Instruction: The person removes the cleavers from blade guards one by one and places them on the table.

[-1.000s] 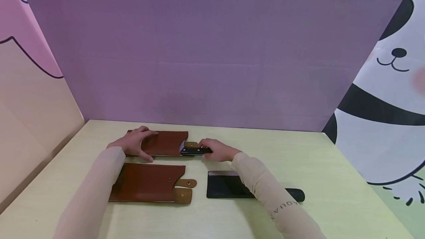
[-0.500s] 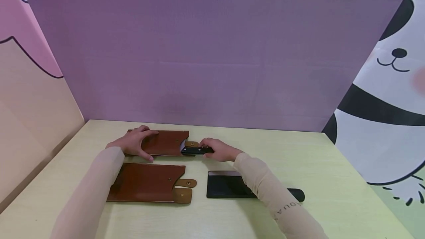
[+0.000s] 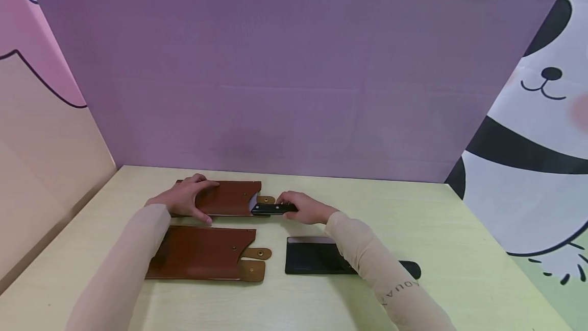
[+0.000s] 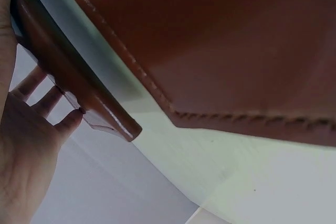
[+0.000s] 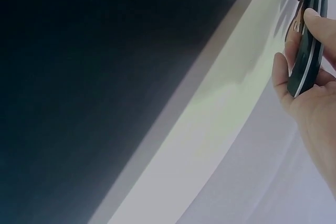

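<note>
In the head view my left hand (image 3: 186, 198) grips the far brown leather knife sheath (image 3: 229, 198), thumb along its near edge and fingers over its far edge. The left wrist view shows those fingertips (image 4: 68, 121) against the edge of the sheath. My right hand (image 3: 307, 208) holds the black riveted handle of a knife (image 3: 268, 209) at the sheath's right end. A little of its blade shows at the mouth; the rest is hidden inside. In the right wrist view, thumb and fingers wrap round the handle (image 5: 310, 51).
Nearer on the table (image 3: 459, 249) lies a second brown sheath (image 3: 206, 254) with two tan straps. A black-bladed cleaver (image 3: 317, 259) lies to its right, partly hidden under my right forearm. A purple backdrop (image 3: 294, 75) stands behind the table.
My right hand and the knife handle have shifted very slightly to the right. The left hand keeps its grip on the far sheath, and the other things lie as before.
</note>
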The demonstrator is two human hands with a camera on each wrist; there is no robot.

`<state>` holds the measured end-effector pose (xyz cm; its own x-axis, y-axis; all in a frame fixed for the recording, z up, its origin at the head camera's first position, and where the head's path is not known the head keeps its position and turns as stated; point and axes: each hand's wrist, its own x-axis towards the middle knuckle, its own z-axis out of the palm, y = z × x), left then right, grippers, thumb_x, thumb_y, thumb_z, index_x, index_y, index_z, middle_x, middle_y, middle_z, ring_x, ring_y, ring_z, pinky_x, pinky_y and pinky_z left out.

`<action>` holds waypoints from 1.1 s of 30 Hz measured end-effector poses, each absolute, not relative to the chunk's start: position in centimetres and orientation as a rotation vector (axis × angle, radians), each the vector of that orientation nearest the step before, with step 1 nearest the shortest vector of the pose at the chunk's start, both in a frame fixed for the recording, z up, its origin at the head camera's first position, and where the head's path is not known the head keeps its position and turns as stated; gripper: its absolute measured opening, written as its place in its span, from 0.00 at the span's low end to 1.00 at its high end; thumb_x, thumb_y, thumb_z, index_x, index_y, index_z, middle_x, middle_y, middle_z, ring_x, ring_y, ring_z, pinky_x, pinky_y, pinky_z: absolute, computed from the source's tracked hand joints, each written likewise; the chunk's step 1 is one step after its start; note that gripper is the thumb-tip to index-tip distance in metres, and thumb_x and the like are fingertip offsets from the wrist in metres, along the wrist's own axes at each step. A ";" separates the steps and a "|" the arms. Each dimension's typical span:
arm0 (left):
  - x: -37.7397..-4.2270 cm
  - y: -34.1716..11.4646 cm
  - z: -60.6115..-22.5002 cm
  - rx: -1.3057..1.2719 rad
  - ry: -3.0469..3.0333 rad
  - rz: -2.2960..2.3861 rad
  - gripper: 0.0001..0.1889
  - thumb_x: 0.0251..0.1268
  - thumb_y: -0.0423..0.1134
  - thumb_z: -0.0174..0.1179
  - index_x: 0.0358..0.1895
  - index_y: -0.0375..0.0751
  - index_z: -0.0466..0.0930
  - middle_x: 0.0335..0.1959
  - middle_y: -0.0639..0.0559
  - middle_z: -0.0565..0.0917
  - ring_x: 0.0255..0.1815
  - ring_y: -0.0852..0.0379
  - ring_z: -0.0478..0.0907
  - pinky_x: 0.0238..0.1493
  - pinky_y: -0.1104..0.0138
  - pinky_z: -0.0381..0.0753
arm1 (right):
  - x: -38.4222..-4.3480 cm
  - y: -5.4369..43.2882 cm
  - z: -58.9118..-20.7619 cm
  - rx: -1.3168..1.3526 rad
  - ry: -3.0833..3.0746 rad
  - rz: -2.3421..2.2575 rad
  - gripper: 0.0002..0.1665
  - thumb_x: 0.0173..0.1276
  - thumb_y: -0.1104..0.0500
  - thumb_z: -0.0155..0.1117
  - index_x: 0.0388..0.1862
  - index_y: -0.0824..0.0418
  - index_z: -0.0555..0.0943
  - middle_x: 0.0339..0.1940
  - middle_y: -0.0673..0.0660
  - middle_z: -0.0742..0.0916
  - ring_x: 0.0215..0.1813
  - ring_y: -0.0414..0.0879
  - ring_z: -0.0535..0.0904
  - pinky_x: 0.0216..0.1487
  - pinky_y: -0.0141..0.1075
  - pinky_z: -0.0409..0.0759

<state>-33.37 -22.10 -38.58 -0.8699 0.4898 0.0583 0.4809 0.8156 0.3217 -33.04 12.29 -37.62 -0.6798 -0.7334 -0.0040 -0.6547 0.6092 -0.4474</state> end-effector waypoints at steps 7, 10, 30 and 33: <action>-33.2 -22.2 -38.5 0.788 2.967 0.525 0.54 0.30 0.65 0.70 0.67 0.47 0.61 0.62 0.40 0.62 0.62 0.40 0.60 0.58 0.40 0.62 | -32.8 12.5 -37.4 -1.134 2.639 -0.643 0.18 0.65 0.65 0.57 0.54 0.63 0.71 0.51 0.60 0.78 0.54 0.52 0.74 0.59 0.45 0.69; -33.0 -22.1 -38.4 0.784 2.965 0.524 0.54 0.30 0.65 0.70 0.67 0.47 0.61 0.62 0.40 0.62 0.62 0.40 0.60 0.57 0.41 0.63 | -32.8 12.6 -37.5 -1.133 2.643 -0.644 0.18 0.64 0.65 0.57 0.53 0.63 0.71 0.51 0.60 0.78 0.54 0.52 0.74 0.59 0.45 0.69; -32.9 -22.6 -38.8 0.771 2.975 0.551 0.53 0.30 0.65 0.71 0.67 0.48 0.62 0.62 0.41 0.62 0.62 0.41 0.60 0.56 0.41 0.64 | -32.7 13.7 -37.6 -1.089 2.643 -0.660 0.18 0.64 0.65 0.58 0.54 0.62 0.71 0.51 0.59 0.78 0.55 0.51 0.73 0.60 0.45 0.69; -32.9 -22.7 -38.8 0.756 2.973 0.537 0.53 0.31 0.65 0.70 0.67 0.49 0.62 0.62 0.41 0.62 0.62 0.41 0.60 0.56 0.41 0.64 | -32.6 13.8 -37.5 -1.090 2.641 -0.668 0.18 0.64 0.65 0.58 0.53 0.63 0.71 0.52 0.60 0.78 0.55 0.52 0.73 0.60 0.46 0.69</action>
